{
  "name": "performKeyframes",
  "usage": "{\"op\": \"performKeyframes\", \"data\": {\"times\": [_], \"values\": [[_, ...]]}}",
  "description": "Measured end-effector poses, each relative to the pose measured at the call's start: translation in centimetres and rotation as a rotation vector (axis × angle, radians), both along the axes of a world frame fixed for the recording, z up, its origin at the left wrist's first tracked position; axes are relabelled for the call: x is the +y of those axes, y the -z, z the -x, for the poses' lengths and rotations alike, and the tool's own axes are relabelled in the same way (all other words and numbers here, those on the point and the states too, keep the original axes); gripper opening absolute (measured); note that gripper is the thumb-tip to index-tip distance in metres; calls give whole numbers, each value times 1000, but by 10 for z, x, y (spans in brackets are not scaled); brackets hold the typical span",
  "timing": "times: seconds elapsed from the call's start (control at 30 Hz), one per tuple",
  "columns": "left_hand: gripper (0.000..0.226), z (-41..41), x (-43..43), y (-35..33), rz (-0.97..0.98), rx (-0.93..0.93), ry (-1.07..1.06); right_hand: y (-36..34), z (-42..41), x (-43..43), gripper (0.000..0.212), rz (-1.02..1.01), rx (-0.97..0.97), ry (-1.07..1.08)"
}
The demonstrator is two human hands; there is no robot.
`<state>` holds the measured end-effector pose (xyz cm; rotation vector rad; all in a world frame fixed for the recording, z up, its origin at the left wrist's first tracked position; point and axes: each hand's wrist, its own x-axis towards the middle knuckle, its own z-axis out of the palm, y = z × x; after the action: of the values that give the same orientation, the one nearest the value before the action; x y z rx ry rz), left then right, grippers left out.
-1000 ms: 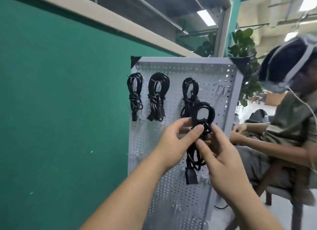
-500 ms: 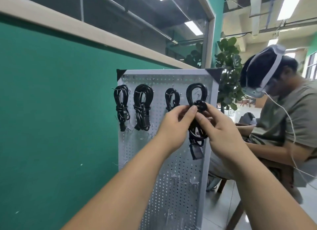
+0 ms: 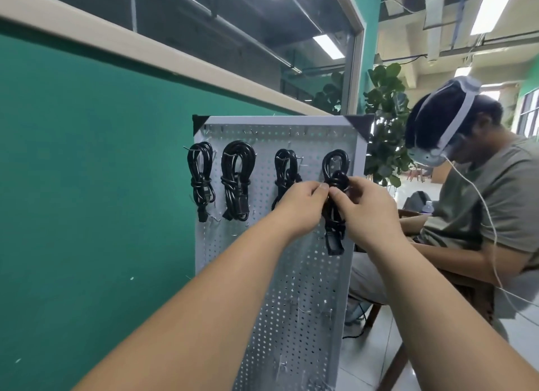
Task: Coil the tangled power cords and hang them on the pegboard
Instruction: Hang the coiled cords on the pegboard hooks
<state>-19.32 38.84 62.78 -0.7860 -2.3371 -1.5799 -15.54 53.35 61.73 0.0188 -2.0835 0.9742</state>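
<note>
Both forearms reach up from the bottom of my view. Left hand [image 3: 296, 207] and right hand [image 3: 370, 213] meet at the fourth power cord [image 3: 339, 178], the rightmost one on the pegboard [image 3: 306, 274]. Left fingers [image 3: 319, 188] are curled and pinching the wrapped middle of the coil, and the right fingers [image 3: 335, 193] are pinching it from the other side, fingertips almost touching. The cord's top loop stands upright against the board's upper rows; I cannot tell whether it sits on a hook. Its plug [image 3: 334, 245] dangles below the hands.

Further left along the same row, three more coiled black cords hang: the third cord [image 3: 284, 169] partly behind my left hand, then the second cord [image 3: 236, 183], then the first cord [image 3: 200, 180] at the board's left edge. The white board leans against a green wall [image 3: 87, 186]. Off to the right, a seated person [image 3: 495, 192] in a grey shirt wears a headset [image 3: 431, 157], and a leafy plant [image 3: 385, 128] stands behind the board's right corner.
</note>
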Motion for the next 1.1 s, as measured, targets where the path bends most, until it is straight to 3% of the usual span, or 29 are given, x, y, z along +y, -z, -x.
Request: {"op": "performKeyframes", "data": {"times": [0.1, 0.4, 0.57, 0.67, 0.77, 0.87, 1.1], "values": [[34, 2, -2, 3, -25, 4, 10, 5, 0, -3, 39, -77, 36, 158], [30, -1, -32, 38, -23, 107, 78, 30, -10, -11, 47, 6, 55, 166], [27, -13, -57, 60, -58, 165, 34, 44, -31, -26, 56, -58, 158, 277], [29, -25, -80, 83, -59, 169, 3, 68, -54, -48, 48, -98, 304, 283], [29, -34, -110, 137, 16, 78, -35, 119, -69, -82, 40, -154, 323, 161], [30, -40, -142, 214, 151, -53, -101, 190, -65, -116, 37, -161, 109, -7], [26, -54, -228, 383, 490, -517, -231, 355, -26, -163, 42, -251, -815, -244]]}}
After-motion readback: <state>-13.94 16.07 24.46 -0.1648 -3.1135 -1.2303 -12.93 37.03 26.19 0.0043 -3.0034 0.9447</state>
